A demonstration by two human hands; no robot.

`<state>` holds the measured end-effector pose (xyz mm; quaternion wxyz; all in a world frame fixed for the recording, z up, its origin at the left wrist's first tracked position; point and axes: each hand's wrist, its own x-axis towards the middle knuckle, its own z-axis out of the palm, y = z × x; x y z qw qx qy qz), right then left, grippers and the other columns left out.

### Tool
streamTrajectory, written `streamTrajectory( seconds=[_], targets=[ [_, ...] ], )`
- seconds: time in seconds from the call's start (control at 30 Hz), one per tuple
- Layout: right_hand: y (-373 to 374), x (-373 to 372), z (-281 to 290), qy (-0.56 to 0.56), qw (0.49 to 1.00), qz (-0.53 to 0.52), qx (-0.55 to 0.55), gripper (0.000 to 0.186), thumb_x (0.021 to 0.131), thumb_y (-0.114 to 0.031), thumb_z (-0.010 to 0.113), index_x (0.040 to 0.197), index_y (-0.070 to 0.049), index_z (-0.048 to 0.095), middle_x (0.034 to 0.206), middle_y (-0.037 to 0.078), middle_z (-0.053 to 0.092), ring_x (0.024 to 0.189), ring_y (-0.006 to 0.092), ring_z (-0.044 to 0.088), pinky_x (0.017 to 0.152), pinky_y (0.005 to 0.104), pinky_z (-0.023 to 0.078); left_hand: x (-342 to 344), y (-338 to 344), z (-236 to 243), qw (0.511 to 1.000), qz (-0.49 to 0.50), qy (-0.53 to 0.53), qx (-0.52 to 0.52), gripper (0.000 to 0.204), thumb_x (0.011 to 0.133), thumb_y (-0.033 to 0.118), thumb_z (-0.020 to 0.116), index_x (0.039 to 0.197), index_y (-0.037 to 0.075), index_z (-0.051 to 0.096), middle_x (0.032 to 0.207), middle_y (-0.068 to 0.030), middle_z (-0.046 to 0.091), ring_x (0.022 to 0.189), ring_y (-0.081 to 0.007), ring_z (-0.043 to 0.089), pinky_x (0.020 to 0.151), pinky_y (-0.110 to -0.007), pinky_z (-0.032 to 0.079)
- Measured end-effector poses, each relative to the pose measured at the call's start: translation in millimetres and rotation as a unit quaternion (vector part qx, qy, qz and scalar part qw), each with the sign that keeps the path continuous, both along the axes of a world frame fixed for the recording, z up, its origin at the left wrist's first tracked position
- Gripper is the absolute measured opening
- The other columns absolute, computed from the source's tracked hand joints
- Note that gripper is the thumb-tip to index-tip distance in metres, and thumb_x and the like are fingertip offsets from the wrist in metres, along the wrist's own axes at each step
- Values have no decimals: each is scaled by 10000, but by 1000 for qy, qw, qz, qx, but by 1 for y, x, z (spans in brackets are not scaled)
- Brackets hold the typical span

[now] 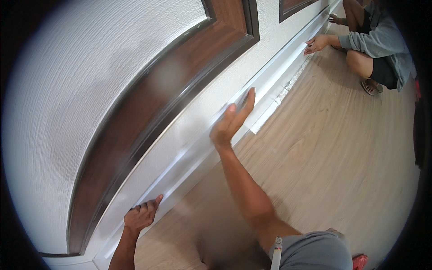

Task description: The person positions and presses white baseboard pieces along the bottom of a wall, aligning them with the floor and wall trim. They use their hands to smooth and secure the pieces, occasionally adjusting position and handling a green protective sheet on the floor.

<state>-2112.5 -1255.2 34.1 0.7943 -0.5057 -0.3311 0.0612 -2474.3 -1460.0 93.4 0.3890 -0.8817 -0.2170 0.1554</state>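
A long white skirting board (193, 164) runs along the foot of the wall, from the lower left toward the far right. My left hand (141, 216) is on its near stretch, fingers curled at the upper edge and thumb stretched along the face. Farther along, my right hand (230, 126) lies against the same board with its palm on it and its fingers stretched out. Another person's hand (317, 43) touches the board's far part, with their other hand (334, 19) beyond it.
The other person, in a grey sleeve (370, 42) and sandals (371, 87), squats at the far right. A white strip and rough, broken edge (282, 95) show between board and wood-look floor (324, 148). Brown framed panels (171, 85) cover the textured wall above. Something red (360, 261) lies at the lower right.
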Motion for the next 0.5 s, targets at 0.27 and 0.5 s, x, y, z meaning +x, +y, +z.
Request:
streamTrajectory(
  seconds=[0.27,0.5],
  targets=[
    [9,-3,-3,62,998,-16,-5,684,1074,-311,383,1561,145,232,1622,324,279,1525,453,263,1266,531,188,57,-9,9,966,123,-218,-58,503,842,189,744,1343,144,719,879,-34,613,794,-208,554,734,-351,443],
    [12,-3,-5,-1,999,-51,-6,594,1066,-225,396,1524,145,314,1606,319,309,1515,460,282,1250,554,219,137,85,-16,940,-62,-259,-214,449,820,142,774,1262,104,706,891,-36,596,755,-204,582,654,-360,475]
  ],
)
